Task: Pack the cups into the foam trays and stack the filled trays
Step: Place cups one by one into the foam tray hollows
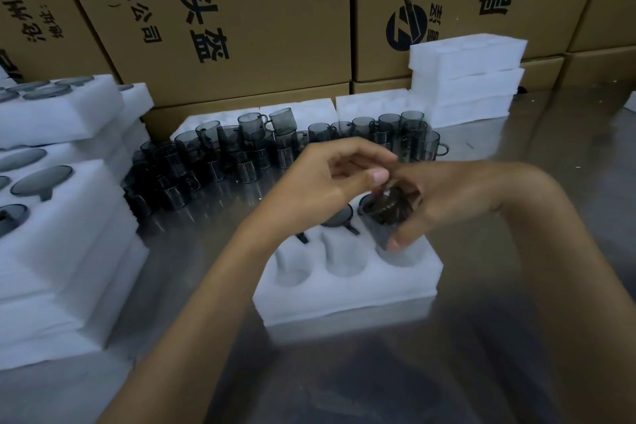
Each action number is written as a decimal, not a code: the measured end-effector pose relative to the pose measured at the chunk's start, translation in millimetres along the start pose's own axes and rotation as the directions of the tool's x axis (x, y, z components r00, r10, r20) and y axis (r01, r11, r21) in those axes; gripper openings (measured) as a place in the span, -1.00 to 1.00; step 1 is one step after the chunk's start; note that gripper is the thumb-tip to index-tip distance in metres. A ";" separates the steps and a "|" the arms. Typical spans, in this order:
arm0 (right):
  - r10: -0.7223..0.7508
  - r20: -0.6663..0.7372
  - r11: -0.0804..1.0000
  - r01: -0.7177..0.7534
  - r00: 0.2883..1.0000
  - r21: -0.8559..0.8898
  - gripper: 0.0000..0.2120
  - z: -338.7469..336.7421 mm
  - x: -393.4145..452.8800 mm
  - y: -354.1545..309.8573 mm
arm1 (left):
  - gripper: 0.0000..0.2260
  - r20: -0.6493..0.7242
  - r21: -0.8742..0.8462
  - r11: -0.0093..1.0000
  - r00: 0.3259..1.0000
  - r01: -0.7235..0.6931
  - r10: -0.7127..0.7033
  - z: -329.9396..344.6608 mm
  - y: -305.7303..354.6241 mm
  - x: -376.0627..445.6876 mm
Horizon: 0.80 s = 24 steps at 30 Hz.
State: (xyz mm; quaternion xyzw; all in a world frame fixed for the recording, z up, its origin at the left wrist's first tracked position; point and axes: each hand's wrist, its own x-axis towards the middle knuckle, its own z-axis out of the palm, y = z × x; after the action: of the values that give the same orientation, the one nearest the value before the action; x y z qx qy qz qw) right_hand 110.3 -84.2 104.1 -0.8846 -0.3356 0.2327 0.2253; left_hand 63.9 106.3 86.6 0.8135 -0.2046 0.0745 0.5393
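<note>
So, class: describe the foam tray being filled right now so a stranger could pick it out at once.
Start from the shiny metal table in front of the wall of cardboard boxes. The foam tray lies alone at its middle, beneath the left hand and the right hand. Unlike the filled stacks at left and the empty stack behind, it is single and partly filled.

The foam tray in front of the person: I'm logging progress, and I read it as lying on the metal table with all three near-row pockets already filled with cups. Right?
Not quite. The foam tray does lie on the metal table, but the head view shows its three near-row pockets empty. The right hand holds a cup over the right one.
</note>
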 end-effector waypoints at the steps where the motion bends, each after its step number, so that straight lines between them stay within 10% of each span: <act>1: 0.057 0.029 0.998 -0.056 0.998 -0.031 -0.42 -1.2 -1.8 3.2 | -0.79 0.013 0.051 0.999 1.000 0.014 -0.015 -1.4 -2.8 0.3; 10: 0.211 0.116 0.968 -0.191 0.971 -0.162 -0.36 3.4 3.2 7.4 | -0.69 0.217 0.128 0.952 0.929 0.278 -0.301 2.3 -27.4 -1.2; 24: 0.103 0.041 0.982 -0.108 0.994 0.154 -0.49 -4.7 -5.2 26.9 | -0.70 0.238 0.165 0.947 0.920 0.277 -0.310 3.1 -36.3 0.0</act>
State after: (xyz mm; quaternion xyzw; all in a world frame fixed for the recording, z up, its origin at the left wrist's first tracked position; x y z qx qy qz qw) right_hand 122.6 -107.1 94.2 -0.8767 -0.2727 0.2844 0.2759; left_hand 78.6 115.7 54.6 0.8707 -0.1440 -0.1018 0.4592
